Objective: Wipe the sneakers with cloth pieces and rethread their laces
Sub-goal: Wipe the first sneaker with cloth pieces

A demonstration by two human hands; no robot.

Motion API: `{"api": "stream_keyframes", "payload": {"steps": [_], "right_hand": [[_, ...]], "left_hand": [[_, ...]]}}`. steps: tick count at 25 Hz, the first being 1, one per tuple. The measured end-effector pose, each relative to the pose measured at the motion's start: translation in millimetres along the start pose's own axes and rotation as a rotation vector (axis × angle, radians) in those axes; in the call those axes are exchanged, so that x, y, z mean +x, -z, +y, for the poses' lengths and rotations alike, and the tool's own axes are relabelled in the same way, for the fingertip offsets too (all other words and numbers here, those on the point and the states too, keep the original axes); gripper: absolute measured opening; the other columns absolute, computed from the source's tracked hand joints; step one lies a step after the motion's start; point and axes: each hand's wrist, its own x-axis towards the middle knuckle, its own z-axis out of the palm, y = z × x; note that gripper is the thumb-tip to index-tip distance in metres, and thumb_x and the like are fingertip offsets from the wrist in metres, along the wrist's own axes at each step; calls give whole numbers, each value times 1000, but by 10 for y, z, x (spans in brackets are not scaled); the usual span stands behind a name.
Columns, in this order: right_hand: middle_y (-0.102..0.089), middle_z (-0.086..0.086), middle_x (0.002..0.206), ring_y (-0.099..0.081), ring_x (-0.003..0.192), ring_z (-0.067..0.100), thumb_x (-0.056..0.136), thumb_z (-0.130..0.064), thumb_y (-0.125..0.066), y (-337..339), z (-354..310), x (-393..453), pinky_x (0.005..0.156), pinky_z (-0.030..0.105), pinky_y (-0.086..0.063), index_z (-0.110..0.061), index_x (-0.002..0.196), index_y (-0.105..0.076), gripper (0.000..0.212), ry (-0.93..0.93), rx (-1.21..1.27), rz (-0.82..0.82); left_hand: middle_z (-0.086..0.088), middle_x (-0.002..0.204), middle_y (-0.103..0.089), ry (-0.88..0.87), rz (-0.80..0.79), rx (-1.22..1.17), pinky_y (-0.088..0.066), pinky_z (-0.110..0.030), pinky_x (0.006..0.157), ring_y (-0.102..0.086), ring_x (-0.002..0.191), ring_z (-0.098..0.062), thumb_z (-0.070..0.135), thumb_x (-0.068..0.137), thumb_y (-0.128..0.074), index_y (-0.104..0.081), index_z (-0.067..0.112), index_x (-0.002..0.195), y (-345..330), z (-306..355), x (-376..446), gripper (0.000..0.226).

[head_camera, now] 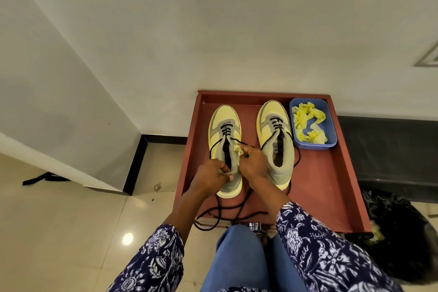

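Blue knees (241, 258) sit closest to me, and past them my left hand (211, 176) grips the heel of the left sneaker (225, 149) on the red tray (331, 185). Right hand (252, 161) pinches a yellow cloth piece (237, 150) on its collar, so I think I am wiping. Next I should rub harder, then lace it.

Glossy pale floor tiles (71, 232) lie left of the matt reddish wooden tray (331, 185), whose far right corner holds a smooth blue plastic tub (330, 130) of crumpled yellow cloth pieces (305, 121).
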Motion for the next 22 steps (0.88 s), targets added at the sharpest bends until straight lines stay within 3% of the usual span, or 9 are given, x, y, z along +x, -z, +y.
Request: {"api": "stream_keyframes", "payload": {"steps": [3,6,11,16,18,22], "right_hand": [[-61,9,126,-55,118,25,88,2,-44,-23,58,-125,94,22,-40,-10,122,-60,39,14,7,6],[-62,13,121,-57,113,28,85,6,-44,-139,151,-342,91,26,-42,-7,124,-58,43,-15,80,55],[-62,20,111,-59,102,34,92,-5,-44,-392,225,-692,84,34,-46,-1,122,-56,33,-120,55,143],[-55,14,115,-54,105,33,89,-9,-52,-440,159,-911,77,26,-35,-2,118,-53,31,-221,128,135],[-59,16,110,-57,102,33,89,-10,-52,-503,176,-953,74,26,-37,1,113,-57,27,-239,131,126],[-66,19,101,-61,94,31,91,-10,-53,-573,111,-993,69,22,-36,5,101,-62,21,-339,228,156]], "left_hand": [[-9,103,-61,-23,20,-9,-39,-25,75,-52,90,-17,20,83,-66,-65,6,91,-21,-23,2,16],[-8,102,-61,-43,42,-16,-42,-28,77,-53,89,-16,22,82,-66,-67,7,91,-40,-28,-10,17],[-6,99,-61,-32,57,-35,-41,-25,74,-52,86,-14,24,82,-66,-65,8,85,-54,-34,-16,16],[-3,91,-60,-18,22,-47,-40,-21,67,-52,83,-13,24,80,-69,-65,7,80,-33,-65,30,18],[-4,91,-61,-17,11,-54,-40,-18,64,-52,82,-12,23,79,-70,-66,5,81,-25,-78,53,19],[-9,94,-66,-18,12,-72,-48,-30,78,-60,87,-19,20,77,-72,-66,4,77,-12,-81,78,17]]}}
